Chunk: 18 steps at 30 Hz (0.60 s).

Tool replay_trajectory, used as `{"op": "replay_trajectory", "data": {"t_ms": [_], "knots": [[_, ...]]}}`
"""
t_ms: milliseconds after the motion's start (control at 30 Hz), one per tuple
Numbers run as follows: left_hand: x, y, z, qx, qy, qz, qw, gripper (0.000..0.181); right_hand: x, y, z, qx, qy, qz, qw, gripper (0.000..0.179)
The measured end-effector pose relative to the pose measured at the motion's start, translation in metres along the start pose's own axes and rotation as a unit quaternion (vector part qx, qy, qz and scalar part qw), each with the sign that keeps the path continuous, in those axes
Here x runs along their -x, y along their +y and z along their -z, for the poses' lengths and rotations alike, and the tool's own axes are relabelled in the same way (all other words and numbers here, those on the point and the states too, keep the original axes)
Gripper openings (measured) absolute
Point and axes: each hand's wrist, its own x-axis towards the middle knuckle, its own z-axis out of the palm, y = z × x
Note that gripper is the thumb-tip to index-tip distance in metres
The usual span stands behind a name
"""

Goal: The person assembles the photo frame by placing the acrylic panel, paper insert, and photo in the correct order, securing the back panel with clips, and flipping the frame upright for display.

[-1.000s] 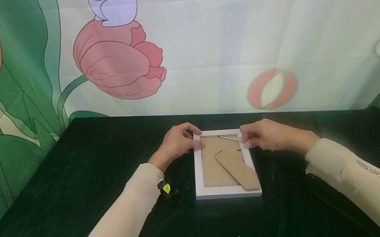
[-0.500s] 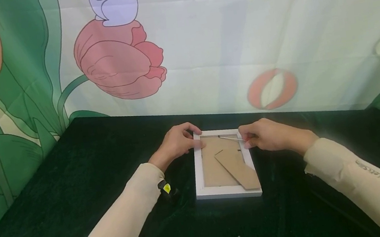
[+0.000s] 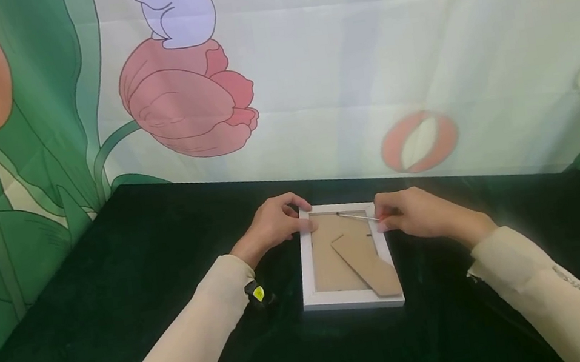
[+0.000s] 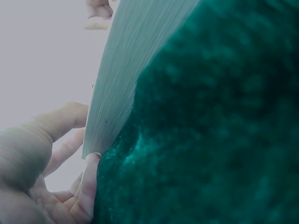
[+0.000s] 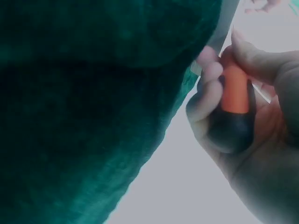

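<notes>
A white picture frame (image 3: 306, 264) lies face down, its brown backing board (image 3: 329, 267) and slanted stand leg (image 3: 370, 268) showing. My left hand (image 3: 273, 220) holds the frame's upper left corner, thumb over the back and other fingers at the outer edge. In the left wrist view, fingertips (image 4: 91, 161) touch the frame's side. A screwdriver with an orange and black handle (image 5: 235, 93) is gripped in my right hand (image 3: 418, 213) at the upper right edge. Its thin metal shaft (image 3: 358, 216) reaches across to a small dark tab (image 3: 338, 214) near the frame's top.
Dark green velvety cloth (image 3: 190, 218) covers the table. Behind it hangs a pale backdrop (image 3: 310, 80) printed with tulips and a rabbit. Another small dark tab (image 3: 368, 235) sits on the frame's right inner edge.
The head view has tilted slightly, so the scene sits a little lower and further right. My right hand has shifted slightly right relative to the frame; my left hand keeps its hold.
</notes>
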Motion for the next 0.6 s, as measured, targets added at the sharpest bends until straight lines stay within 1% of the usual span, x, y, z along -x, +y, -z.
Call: {"op": "replay_trajectory", "data": {"t_ms": [133,233,400,500,600], "knots": [[0.001,0.000,0.001,0.000,0.000,0.002,1.0000,0.036,0.005,0.010,-0.002,-0.039,0.028,-0.028,0.9985,0.012],[0.002,0.001,0.001,0.001,-0.001,0.003,1.0000,0.037,0.010,0.012,0.001,-0.065,0.051,-0.042,0.9957,0.013],[0.000,-0.001,0.001,-0.001,0.003,0.003,1.0000,0.037,0.014,0.002,0.005,-0.102,0.074,-0.051,0.9908,0.020],[0.000,-0.001,0.001,-0.003,0.002,0.002,1.0000,0.036,0.015,-0.006,0.003,-0.115,0.076,-0.060,0.9887,0.024],[0.000,0.000,0.001,-0.003,-0.002,-0.001,1.0000,0.036,0.017,-0.011,0.001,-0.120,0.073,-0.067,0.9878,0.024]]}}
